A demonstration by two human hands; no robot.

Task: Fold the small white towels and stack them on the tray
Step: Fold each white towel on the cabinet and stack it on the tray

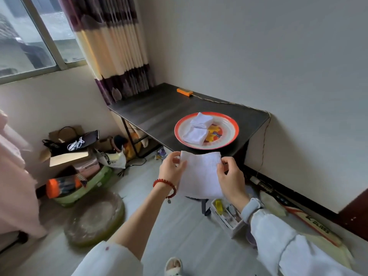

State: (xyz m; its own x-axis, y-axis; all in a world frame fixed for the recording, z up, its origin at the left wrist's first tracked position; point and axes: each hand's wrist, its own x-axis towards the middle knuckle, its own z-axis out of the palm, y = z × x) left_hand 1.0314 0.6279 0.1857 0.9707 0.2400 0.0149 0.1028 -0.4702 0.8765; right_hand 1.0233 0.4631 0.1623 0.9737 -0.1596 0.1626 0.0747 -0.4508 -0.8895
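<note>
A small white towel [201, 174] hangs in the air in front of the dark table [159, 108], spread flat between both hands. My left hand [172, 169] pinches its upper left corner, and my right hand [232, 179] pinches its upper right edge. On the table stands a round tray [229, 124] with an orange-red rim and a printed centre. Two folded white towels [199, 128] lie on the tray's left half, one overlapping the other. The hanging towel is below and in front of the tray, apart from it.
An orange device [184, 91] with a cable lies at the table's far edge by the wall. Bags, boxes and a green basket [79, 188] crowd the floor at left. A round cushion [95, 218] and a small white organiser [227, 216] sit on the floor near my arms.
</note>
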